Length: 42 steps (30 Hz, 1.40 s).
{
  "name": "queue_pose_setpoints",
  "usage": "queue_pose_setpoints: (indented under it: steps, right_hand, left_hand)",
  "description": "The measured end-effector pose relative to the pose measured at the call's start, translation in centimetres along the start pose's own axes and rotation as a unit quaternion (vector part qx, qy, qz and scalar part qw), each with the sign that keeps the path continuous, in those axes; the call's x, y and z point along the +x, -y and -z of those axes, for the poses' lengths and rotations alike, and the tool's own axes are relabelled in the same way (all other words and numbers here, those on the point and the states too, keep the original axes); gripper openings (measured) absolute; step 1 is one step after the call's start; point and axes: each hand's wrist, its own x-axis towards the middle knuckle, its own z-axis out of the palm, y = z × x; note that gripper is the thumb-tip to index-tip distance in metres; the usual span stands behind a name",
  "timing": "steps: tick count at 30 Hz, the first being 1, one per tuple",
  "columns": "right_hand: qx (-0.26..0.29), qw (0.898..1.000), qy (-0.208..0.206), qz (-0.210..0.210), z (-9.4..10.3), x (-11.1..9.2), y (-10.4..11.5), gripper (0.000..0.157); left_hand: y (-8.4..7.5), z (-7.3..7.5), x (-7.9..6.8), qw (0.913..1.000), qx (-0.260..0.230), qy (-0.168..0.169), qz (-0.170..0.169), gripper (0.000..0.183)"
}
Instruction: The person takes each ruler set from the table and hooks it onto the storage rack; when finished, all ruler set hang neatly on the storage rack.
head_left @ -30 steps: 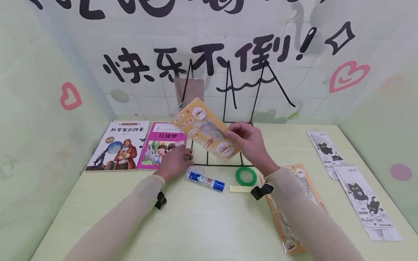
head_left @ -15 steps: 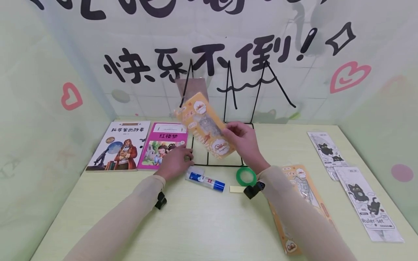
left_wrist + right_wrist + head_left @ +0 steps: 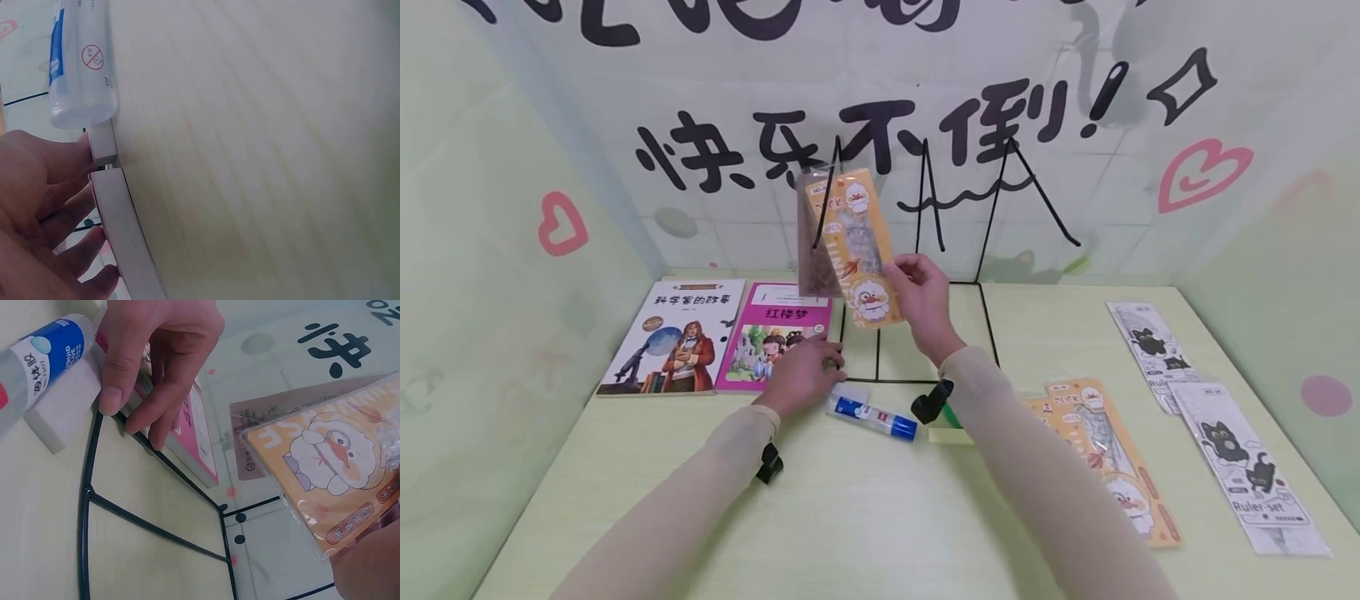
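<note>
My right hand pinches the lower right edge of an orange duck packet, nearly upright with a slight tilt. Its top lies behind the left prong of a black wire rack, in front of a grey-brown packet at that prong. Whether the orange packet touches the prong I cannot tell. My left hand stays low by the pink book; in the right wrist view its thumb and fingertips touch the rack's base corner. Close to that thumb, a glue bottle rests against a white block.
Another book lies at the left. More orange duck packets and two cat-printed ruler-set packets lie on the right. A green tape roll and a pale yellow strip are partly covered by the right forearm.
My right hand has moved left and slightly up, turning the orange packet from slanted to nearly upright and bringing its top to the left prong. The left hand stayed in place.
</note>
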Motion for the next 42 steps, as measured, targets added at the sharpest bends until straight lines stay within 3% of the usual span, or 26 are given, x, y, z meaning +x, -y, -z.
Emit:
queue_pose_setpoints:
  steps: [6,12,16,20,22,26,33,37,42]
  right_hand:
    - [0.007,1.000,-0.001,-0.012,-0.7,1.0,-0.9,0.020]
    - [-0.056,0.997,0.043,-0.019,-0.1,1.9,-1.4,0.021]
    - [-0.112,0.991,0.069,-0.032,3.0,2.4,-1.9,0.021]
    - [-0.187,0.980,0.067,-0.027,8.6,2.3,-2.1,0.022]
    - [-0.247,0.967,0.060,-0.024,12.0,2.0,-1.9,0.024]
    - [-0.364,0.929,0.052,-0.037,19.7,1.3,-1.3,0.032]
    - [-0.531,0.837,0.061,-0.116,32.0,-0.1,0.1,0.063]
    - [-0.579,0.793,0.062,-0.179,36.7,-1.3,0.4,0.076]
    - [-0.604,0.748,0.071,-0.266,39.6,-2.5,0.6,0.079]
  left_hand:
    - [-0.1,-0.1,-0.1,1.0000,-0.006,-0.002,0.001,0.018]
    - [-0.2,-0.3,0.0,0.9999,-0.011,-0.002,0.005,0.017]
    - [-0.3,-0.4,0.2,0.9999,-0.015,-0.004,0.005,0.017]
    - [-0.3,-0.5,0.2,0.9999,-0.014,0.000,0.002,0.019]
    - [-0.2,-0.5,0.2,0.9999,-0.011,0.003,0.001,0.020]
    - [-0.1,-0.4,0.0,0.9999,-0.010,0.002,0.000,0.021]
    - [0.0,0.0,-0.3,0.9998,-0.020,-0.007,-0.004,0.019]
    - [0.0,-0.1,-0.2,0.9998,-0.022,0.001,0.001,0.019]
    - [0.0,-0.5,0.1,0.9998,-0.014,0.013,0.006,0.019]
